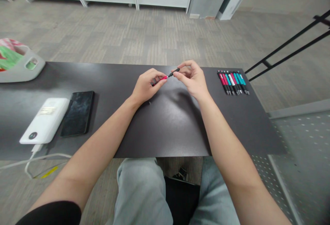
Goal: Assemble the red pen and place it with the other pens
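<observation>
Above the dark table point(167, 121), my left hand point(148, 85) is closed around a pink pen barrel point(163, 78). My right hand point(192, 78) pinches a black pen grip section point(173, 72) between thumb and fingertips. The two parts meet end to end or nearly so; I cannot tell whether they touch. Most of the pink barrel is hidden by my left fingers. A small dark piece point(150, 103) lies on the table just below my left hand. To the right of my right hand, several pens point(232, 82) in pink, white and teal lie side by side.
A white power bank point(46, 120) with a white cable point(36, 152) lies at the left beside a black phone point(78, 113). A white basket point(33, 65) stands at the far left. Black metal bars point(283, 49) rise past the table's right edge.
</observation>
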Demonstrator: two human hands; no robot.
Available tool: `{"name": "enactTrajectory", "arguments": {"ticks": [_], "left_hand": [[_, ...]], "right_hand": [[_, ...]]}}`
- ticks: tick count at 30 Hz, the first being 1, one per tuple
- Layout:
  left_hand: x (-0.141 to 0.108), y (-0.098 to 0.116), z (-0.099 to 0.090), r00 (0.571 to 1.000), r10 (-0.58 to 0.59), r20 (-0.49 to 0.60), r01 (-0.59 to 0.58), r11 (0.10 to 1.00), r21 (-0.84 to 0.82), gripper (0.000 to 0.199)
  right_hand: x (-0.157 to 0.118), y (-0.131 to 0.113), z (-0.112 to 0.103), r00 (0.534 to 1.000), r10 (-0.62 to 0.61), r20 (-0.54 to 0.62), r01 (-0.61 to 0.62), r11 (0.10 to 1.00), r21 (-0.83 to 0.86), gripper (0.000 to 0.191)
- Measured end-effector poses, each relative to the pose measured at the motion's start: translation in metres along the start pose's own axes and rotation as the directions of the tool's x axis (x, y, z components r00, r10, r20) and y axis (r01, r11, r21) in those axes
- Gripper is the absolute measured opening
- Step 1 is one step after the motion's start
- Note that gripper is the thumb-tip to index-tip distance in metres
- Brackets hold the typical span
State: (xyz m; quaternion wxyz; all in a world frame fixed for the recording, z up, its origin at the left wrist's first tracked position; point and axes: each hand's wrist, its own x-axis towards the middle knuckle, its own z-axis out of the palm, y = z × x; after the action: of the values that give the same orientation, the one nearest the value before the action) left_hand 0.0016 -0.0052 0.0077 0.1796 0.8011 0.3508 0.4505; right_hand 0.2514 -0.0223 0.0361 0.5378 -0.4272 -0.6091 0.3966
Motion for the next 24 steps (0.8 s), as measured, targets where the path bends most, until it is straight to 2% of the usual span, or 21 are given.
{"name": "enactTrajectory", "arguments": {"ticks": [4, 10, 15, 19, 24], "left_hand": [[0.0, 0.0, 0.0, 1.0, 0.028, 0.002, -0.028, 0.999, 0.022, 0.009], [0.0, 0.0, -0.001, 0.999, 0.047, 0.017, -0.047, 0.998, 0.042, 0.008], [0.0, 0.002, -0.003, 0.998, 0.066, -0.001, -0.066, 0.996, 0.054, 0.007], [0.0, 0.003, -0.003, 0.999, 0.039, 0.022, -0.04, 0.996, 0.085, 0.006], [-0.001, 0.001, -0.003, 0.997, 0.068, 0.025, -0.07, 0.995, 0.068, 0.009]], "right_hand": [[0.0, 0.001, 0.0, 0.999, 0.007, 0.039, -0.007, 1.0, -0.017, 0.071], [0.001, 0.005, -0.002, 0.999, 0.011, 0.04, -0.008, 0.996, -0.089, 0.072], [-0.006, -0.006, -0.004, 0.998, 0.02, 0.064, -0.003, 0.967, -0.257, 0.072], [-0.01, -0.012, -0.006, 0.995, -0.009, 0.104, 0.054, 0.898, -0.436, 0.073], [-0.01, -0.017, -0.009, 0.991, 0.05, 0.121, 0.025, 0.834, -0.552, 0.069]]}}
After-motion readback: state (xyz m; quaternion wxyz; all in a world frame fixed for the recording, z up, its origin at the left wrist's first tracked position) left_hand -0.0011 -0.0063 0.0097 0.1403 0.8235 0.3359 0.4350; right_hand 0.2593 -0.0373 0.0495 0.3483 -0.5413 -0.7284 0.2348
